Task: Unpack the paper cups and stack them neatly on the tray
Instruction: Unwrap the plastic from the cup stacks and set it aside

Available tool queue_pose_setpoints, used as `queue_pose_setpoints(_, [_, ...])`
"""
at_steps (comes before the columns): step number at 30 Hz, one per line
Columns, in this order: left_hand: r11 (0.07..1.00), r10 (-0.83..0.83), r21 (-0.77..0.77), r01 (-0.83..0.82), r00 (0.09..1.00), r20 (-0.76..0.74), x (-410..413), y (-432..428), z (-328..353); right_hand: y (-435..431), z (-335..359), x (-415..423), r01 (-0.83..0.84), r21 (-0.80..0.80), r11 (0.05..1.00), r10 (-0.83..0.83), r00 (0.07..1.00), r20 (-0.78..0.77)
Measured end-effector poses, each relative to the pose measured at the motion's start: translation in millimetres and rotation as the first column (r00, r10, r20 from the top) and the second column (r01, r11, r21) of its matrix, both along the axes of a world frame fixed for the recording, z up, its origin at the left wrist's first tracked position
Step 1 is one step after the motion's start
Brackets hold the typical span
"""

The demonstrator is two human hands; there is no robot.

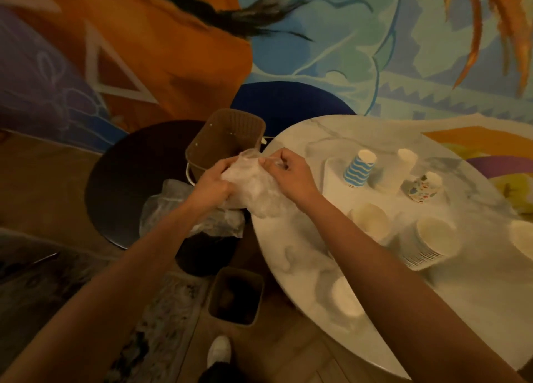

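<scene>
The left hand (212, 186) curls its fingers round a crumpled plastic bag (251, 186) at the counter (302, 253) edge, steadying it; the right hand (288, 175) pinches the bag's top, probably to tear it open; its contents are unclear; unpacked paper cups (432, 238) stand stacked on the counter nearby.

— Is there any writing to read here?
— None. The blue-and-white wavy-striped paper cup (359, 169), just right of the right hand (290, 178), bears only stripes.
— And the white paper cup with coloured specks (425, 188), farther right of that hand?
— A blurred print; no letters can be told. The crumpled clear plastic wrapper (251, 186) gripped by the left hand (212, 185) and pinched by the right hand shows no legible label.
</scene>
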State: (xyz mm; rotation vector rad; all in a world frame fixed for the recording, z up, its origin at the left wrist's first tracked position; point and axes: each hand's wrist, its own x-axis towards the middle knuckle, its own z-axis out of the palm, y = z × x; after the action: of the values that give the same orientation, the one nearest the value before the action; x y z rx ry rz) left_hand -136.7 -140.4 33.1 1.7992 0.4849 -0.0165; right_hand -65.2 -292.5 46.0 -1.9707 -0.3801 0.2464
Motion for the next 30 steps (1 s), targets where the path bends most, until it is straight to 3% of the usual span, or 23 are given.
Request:
queue_pose_setpoints(4, [0.988,0.031,0.153,-0.01,0.99,-0.139,1,78,-29,52,-25,8,0.084,0.02,0.996,-0.082,0.995,-0.052])
queue_pose_setpoints(9, [0.909,0.222,0.397,-0.126,0.953,-0.205,3,159,-70,81,-77,10,0.164,-0.094,0.982,-0.174,0.978,-0.117])
queue_pose_setpoints(16, [0.772,0.405,0.569,-0.283,0.909,-0.098,9,201,-114,101,-118,7,-0.118,-0.369,0.922,0.155,0.985,0.071])
queue_pose_setpoints(19, [0.711,0.312,0.637,-0.298,0.945,0.095,7,187,-124,108,-135,5,-0.222,-0.508,0.832,0.301,0.95,0.078])
queue_pose_setpoints(21, [0.642,0.091,0.748,-0.168,0.986,0.143,1,176,-137,113,-146,2,-0.228,-0.542,0.809,0.297,0.954,0.042])
queue_pose_setpoints(24, [0.501,-0.183,0.858,0.108,0.983,-0.017,-6,167,-162,121,-160,0,-0.187,-0.53,0.827,0.2,0.979,-0.033])
queue_pose_setpoints(30, [0.473,-0.333,0.805,0.359,0.918,-0.215,-6,169,-193,128,-186,5,-0.184,-0.633,0.752,0.127,0.983,-0.135])
